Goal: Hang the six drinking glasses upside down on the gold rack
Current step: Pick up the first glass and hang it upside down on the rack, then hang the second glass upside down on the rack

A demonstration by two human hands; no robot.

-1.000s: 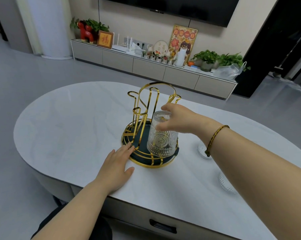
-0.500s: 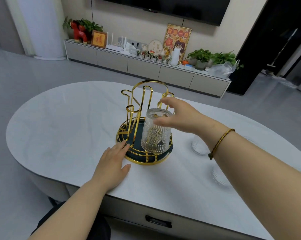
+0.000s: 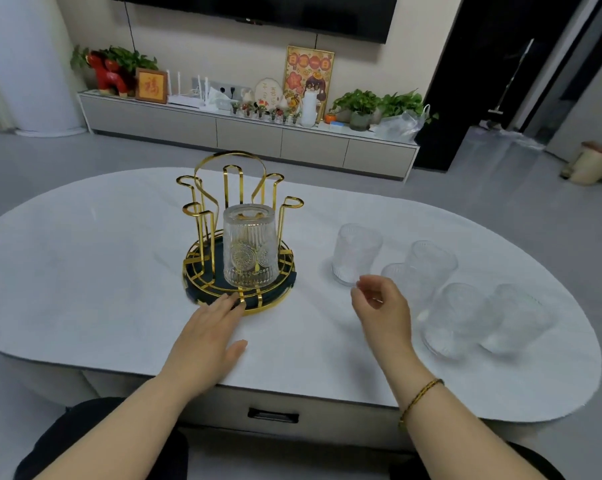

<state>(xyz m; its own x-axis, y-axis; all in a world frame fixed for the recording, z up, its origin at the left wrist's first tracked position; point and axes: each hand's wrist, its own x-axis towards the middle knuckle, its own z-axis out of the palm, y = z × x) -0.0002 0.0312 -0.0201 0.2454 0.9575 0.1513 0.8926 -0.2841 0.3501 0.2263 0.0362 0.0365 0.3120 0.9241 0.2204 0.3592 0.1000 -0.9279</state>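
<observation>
A gold wire rack (image 3: 202, 199) with upright looped prongs stands on a round dark tray with a gold rim. One patterned clear glass (image 3: 249, 249) hangs upside down on a front prong. My left hand (image 3: 207, 336) lies flat on the table, fingertips touching the tray's front rim. My right hand (image 3: 384, 308) hovers empty, fingers loosely curled, just in front of the nearest loose glass (image 3: 355, 252). Several more clear glasses (image 3: 465, 310) stand on the table to the right.
The white oval table (image 3: 84, 271) has a drawer handle (image 3: 272, 415) at its front edge. Beyond it lies grey floor, then a low TV cabinet (image 3: 247, 133) with plants and ornaments. My knees show at the bottom.
My right hand let go of the glass hanging on the rack and drew back to the right, toward the loose glasses. The view shifted right, revealing those glasses. My left hand stayed by the tray.
</observation>
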